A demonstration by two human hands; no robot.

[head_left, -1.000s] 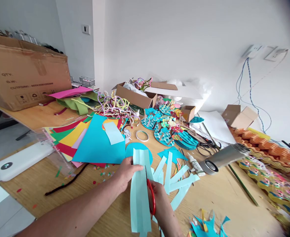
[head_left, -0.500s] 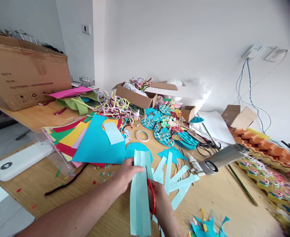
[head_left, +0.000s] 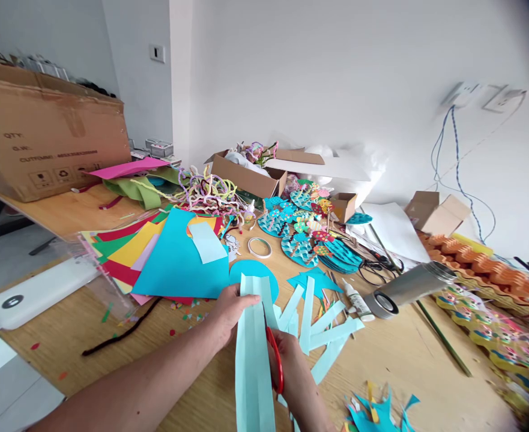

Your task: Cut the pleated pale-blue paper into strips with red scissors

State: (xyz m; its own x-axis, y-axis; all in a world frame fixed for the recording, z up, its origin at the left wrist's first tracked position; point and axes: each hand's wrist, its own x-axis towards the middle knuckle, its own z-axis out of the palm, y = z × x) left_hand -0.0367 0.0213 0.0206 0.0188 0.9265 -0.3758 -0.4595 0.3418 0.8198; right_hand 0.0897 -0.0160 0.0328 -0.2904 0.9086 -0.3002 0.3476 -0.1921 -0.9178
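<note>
Pinched between thumb and fingers of my left hand (head_left: 230, 311) is the upper part of a pale aqua folded paper (head_left: 253, 360). Red-handled scissors (head_left: 275, 363) are in my right hand (head_left: 293, 366), their blades at a cut running up the paper's right side. A narrow strip stands partly apart to the right of that cut. Behind the paper's top lies a blue paper circle (head_left: 254, 277). Several cut aqua strips (head_left: 308, 315) lie loosely to the right of my hands.
Coloured sheets (head_left: 181, 258) lie left, a tape roll (head_left: 259, 246) behind the circle. A glue bottle (head_left: 358, 300) and a metal flask (head_left: 420, 287) stand out at right, with egg cartons (head_left: 480, 264) beyond. Blue scraps (head_left: 379, 411) sit at front right. A cardboard box (head_left: 52, 132) is back left.
The held paper and my left hand have shifted slightly left and toward me. The scissors remain at the cut, and the strip beside it leans a little further apart.
</note>
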